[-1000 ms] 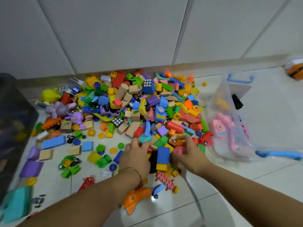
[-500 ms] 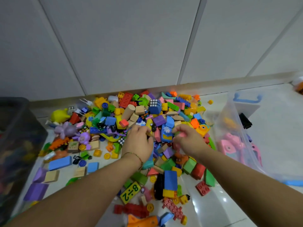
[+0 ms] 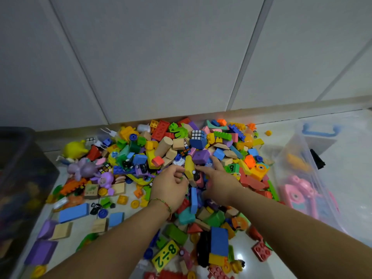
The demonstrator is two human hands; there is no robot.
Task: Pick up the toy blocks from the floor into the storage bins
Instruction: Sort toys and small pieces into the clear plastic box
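Barely begun: the pile point(image 3: 193, 170) still covers the floor beside the clear bin point(image 3: 306, 178), left hand point(image 3: 171, 188) curled, contents unclear, right hand point(image 3: 219, 184) half-open, empty.

**Colours across my toy pile**

I see a square puzzle cube point(image 3: 197, 136) with a blue face and black-gridded multicolour top. A flat yellow tile point(image 3: 165, 255) carries green "8÷2" print. A purple foam block point(image 3: 200, 157) sits by pale wooden cylinders point(image 3: 163, 146). The clear plastic bin point(image 3: 308, 178) has blue handles and pink toys; the other bin point(image 3: 22, 178) is dark smoky grey.
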